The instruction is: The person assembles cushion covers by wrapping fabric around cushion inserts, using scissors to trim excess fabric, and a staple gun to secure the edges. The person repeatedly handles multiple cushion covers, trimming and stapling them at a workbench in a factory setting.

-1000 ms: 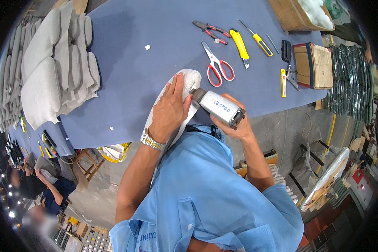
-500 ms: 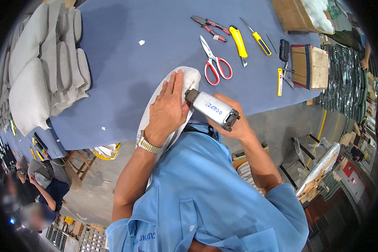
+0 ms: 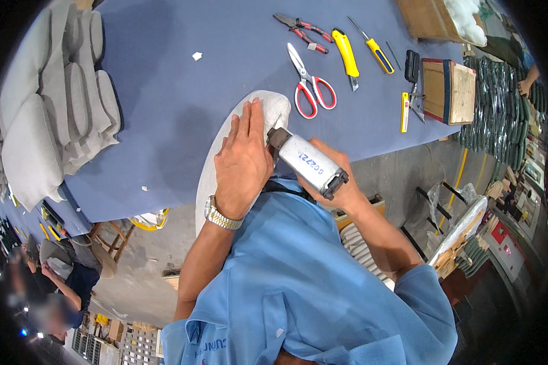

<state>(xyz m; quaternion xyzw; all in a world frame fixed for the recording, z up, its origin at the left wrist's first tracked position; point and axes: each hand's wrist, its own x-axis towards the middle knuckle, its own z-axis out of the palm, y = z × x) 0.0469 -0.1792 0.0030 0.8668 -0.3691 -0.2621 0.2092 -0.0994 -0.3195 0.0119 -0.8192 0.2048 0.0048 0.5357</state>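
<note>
Fingers (image 3: 249,125) of the left hand (image 3: 242,164) are lying flat and spread, pressing down on the white oval pad (image 3: 216,161), gripping nothing. Right hand (image 3: 338,182) is wrapping closed around a grey staple gun (image 3: 307,164), nose touching the pad's top end. Pad is sitting at the blue table (image 3: 182,73) near edge, red scissors (image 3: 310,85) just beyond it.

Light blue short-sleeved work shirt (image 3: 298,286), collared, with a small white button and faint printed lettering low on the chest. Metal link wristwatch (image 3: 223,215), silver and gold toned, around the left wrist. Bare forearms, bare hands.
</note>
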